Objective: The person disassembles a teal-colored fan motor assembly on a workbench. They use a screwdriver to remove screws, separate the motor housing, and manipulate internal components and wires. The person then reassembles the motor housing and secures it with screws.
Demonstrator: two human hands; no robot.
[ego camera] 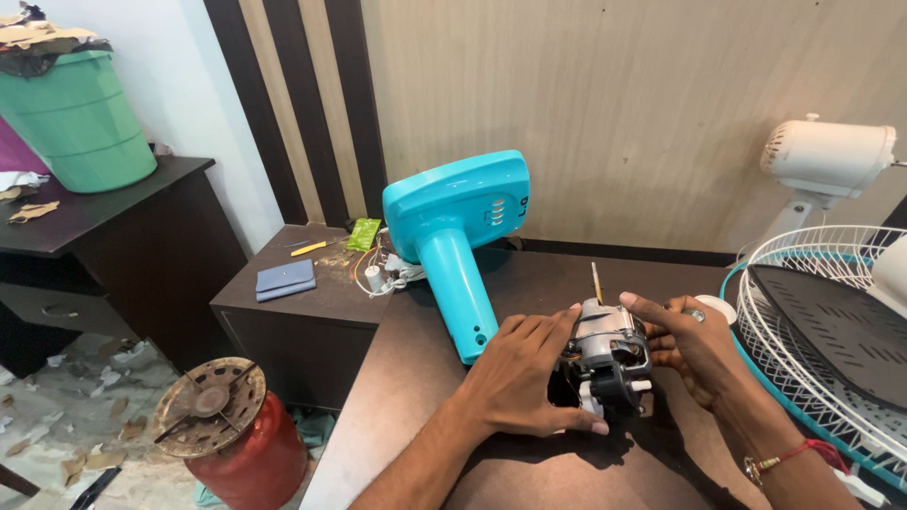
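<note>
Low in the middle of the frame, the person is holding a small grey-and-black electric fan motor with a metal body (609, 357) on the dark brown wooden table (416, 378). The left hand (524, 373) is lying flat against the motor's left side, its fingers stretched out and together, pressing rather than wrapping. The right hand (690, 345) is cupping the motor from the right, its fingers curling over the top edge. So the motor is sitting directly between the two palms, both hands touching it, neither one nearer. Its long axis is running from the near end, where a short white shaft stub is pointing towards the lower right, up to a thin shaft poking out at the far end.

Just left of the hands, a turquoise plastic fan housing with a tubular neck (453, 222) is lying on the table. At the right edge, a white wire fan guard (803, 283) is resting beside the right wrist.
</note>
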